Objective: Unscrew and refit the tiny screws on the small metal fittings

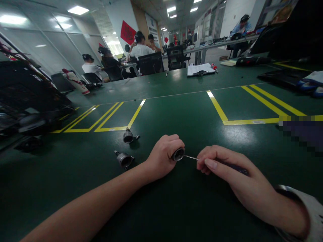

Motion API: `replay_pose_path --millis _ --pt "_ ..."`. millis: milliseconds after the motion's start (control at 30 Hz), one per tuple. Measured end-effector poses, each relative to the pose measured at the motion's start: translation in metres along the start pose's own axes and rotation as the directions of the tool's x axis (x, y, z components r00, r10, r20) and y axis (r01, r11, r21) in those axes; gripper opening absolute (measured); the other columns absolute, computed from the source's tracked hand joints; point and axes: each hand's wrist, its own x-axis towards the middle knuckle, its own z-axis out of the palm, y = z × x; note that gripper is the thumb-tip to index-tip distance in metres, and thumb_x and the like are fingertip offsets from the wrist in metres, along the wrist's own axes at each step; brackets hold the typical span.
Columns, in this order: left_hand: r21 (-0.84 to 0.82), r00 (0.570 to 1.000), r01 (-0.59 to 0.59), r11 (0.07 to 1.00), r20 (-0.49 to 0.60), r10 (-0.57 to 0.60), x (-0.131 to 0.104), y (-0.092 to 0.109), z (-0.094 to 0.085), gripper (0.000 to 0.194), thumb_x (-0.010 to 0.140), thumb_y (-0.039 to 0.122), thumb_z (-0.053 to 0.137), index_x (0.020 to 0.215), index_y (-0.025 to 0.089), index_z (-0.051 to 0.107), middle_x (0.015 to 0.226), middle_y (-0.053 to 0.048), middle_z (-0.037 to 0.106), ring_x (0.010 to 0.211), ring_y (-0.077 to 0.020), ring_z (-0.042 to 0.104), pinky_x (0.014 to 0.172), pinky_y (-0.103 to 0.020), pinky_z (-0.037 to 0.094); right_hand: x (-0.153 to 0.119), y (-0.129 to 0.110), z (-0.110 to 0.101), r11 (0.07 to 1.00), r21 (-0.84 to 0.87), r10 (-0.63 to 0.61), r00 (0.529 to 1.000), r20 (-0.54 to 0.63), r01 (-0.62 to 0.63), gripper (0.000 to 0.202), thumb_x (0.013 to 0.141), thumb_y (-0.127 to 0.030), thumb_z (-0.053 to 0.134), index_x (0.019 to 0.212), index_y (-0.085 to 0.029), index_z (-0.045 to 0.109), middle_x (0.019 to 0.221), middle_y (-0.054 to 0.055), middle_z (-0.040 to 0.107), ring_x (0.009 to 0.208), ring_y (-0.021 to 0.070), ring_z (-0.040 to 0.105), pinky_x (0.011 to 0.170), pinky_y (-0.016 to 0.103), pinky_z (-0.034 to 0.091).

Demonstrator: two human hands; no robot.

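Note:
My left hand is closed around a small dark metal cup-shaped part, its round opening turned toward me. In my right hand is a screwdriver, gripped by its dark handle, most of which my fingers hide. Its thin shaft points left and its tip meets the rim of the metal part; the exact contact is too small to make out. Left of my left hand, two similar metal parts, one farther and one nearer, lie on the green table, each with a stub and a small side lug.
Yellow tape lines mark areas on the table. A clipboard with paper lies at the far edge. Dark equipment stands at the left, and a black tray at the right. Several people sit at tables beyond.

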Motion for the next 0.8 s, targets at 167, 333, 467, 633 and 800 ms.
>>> replay_pose_path --millis 167,333,467,633,800 --pt "-0.135 0.997 -0.019 0.991 -0.07 0.01 0.0019 0.0008 -0.001 0.012 0.079 0.011 0.052 0.069 0.016 0.048 0.067 0.001 0.05 0.064 -0.0105 0.047 0.059 -0.024 0.035 0.0034 0.0041 -0.0022 0.978 0.2 0.056 0.998 0.009 -0.057 0.016 0.089 -0.029 0.051 0.082 -0.022 0.065 0.083 0.001 0.062 0.076 0.0141 0.055 0.067 0.027 0.044" --pt "-0.207 0.996 -0.024 0.978 -0.091 0.005 0.0044 0.0009 -0.0017 0.014 0.08 0.015 0.053 0.068 0.017 0.046 0.064 0.002 0.048 0.06 -0.01 0.046 0.056 -0.023 0.035 0.0031 0.0049 -0.002 0.97 0.234 0.061 0.998 0.027 -0.065 0.015 0.088 -0.028 0.052 0.083 -0.022 0.065 0.083 0.001 0.061 0.075 0.0136 0.055 0.066 0.026 0.044" --pt "-0.169 0.997 -0.001 0.986 -0.075 -0.012 0.0043 0.0005 -0.001 0.013 0.079 0.013 0.053 0.068 0.017 0.046 0.066 0.002 0.049 0.062 -0.0103 0.047 0.057 -0.023 0.035 0.0007 0.0042 -0.0011 0.986 0.164 0.041 0.999 -0.007 -0.039 0.015 0.089 -0.03 0.052 0.085 -0.022 0.064 0.086 0.001 0.061 0.077 0.0142 0.054 0.068 0.027 0.044" --pt "0.008 1.0 0.015 1.0 0.006 -0.015 0.0017 0.0003 -0.0005 0.013 0.074 0.003 0.05 0.07 0.016 0.05 0.07 0.001 0.052 0.066 -0.0118 0.048 0.061 -0.025 0.034 0.0018 0.0021 -0.0002 0.996 0.072 0.061 0.998 0.007 -0.061 0.017 0.088 -0.032 0.052 0.084 -0.02 0.063 0.084 0.003 0.06 0.077 0.0153 0.054 0.068 0.028 0.044" --pt "0.049 0.999 0.028 0.998 0.023 -0.029 0.0004 0.0022 -0.0007 0.014 0.073 0.003 0.049 0.071 0.016 0.05 0.071 0.001 0.053 0.067 -0.0122 0.049 0.063 -0.025 0.034 0.0054 0.0027 -0.0009 0.969 0.219 0.12 0.993 0.0 -0.118 0.017 0.087 -0.03 0.052 0.08 -0.019 0.064 0.08 0.003 0.061 0.074 0.0154 0.055 0.065 0.028 0.044"
